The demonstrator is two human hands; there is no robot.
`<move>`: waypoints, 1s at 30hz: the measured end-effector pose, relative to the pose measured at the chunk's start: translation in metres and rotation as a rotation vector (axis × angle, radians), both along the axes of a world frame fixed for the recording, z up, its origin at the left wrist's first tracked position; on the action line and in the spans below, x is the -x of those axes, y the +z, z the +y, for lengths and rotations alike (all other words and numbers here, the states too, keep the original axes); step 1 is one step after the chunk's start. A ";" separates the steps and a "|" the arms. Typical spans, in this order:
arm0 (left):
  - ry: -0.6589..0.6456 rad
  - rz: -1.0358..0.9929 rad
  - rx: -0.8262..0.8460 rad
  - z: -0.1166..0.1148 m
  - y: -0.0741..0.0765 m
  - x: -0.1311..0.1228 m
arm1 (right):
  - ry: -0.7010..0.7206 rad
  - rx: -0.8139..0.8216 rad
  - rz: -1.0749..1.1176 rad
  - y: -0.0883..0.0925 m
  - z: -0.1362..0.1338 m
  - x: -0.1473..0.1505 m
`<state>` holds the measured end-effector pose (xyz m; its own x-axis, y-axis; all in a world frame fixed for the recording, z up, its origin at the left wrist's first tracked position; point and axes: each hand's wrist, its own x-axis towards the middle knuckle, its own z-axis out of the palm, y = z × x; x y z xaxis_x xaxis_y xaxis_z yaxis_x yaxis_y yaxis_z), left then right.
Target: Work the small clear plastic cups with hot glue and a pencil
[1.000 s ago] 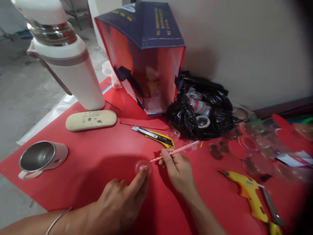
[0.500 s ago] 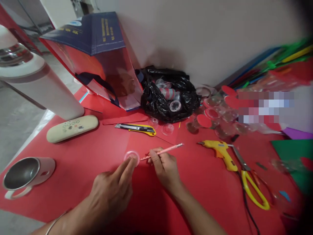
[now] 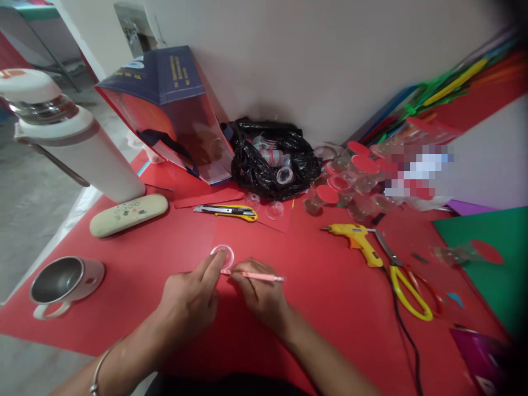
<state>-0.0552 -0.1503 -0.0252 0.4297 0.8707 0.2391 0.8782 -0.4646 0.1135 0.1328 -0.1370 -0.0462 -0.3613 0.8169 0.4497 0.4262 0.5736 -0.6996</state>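
A clear round plastic lid [image 3: 229,254] lies flat on the red paper [image 3: 181,247]. My left hand [image 3: 190,297] presses it down with the index and middle fingertips, the other fingers curled under. In my right hand [image 3: 262,294] is a pink pencil [image 3: 264,276], pinched close to its point and tilted low to the right. The pencil's tip sits at the lid's near edge, just beside my left fingertips. A yellow utility knife [image 3: 226,212] lies beyond the lid.
A steel-lined mug [image 3: 88,275], glasses case [image 3: 128,215] and white thermos [image 3: 103,159] stand left. Behind are a blue bag [image 3: 173,74] and black plastic bag [image 3: 264,181]. Rightward lie a yellow glue gun [image 3: 358,236], scissors [image 3: 408,291] and several red-lidded clear cups [image 3: 328,195].
The pencil tip has moved from the lid's right side to its near edge, and the pencil's back end has swung down. My left fingers stay on the lid. The whole view has shifted slightly.
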 end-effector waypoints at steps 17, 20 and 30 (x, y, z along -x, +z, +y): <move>0.008 -0.030 0.119 0.007 0.001 -0.007 | -0.080 -0.112 -0.062 0.018 -0.010 -0.018; 0.025 -0.047 0.129 0.008 0.001 -0.007 | -0.142 -0.112 -0.043 0.019 -0.007 -0.034; 0.027 -0.184 0.135 0.021 0.005 -0.003 | -0.305 0.007 0.098 0.006 0.001 -0.057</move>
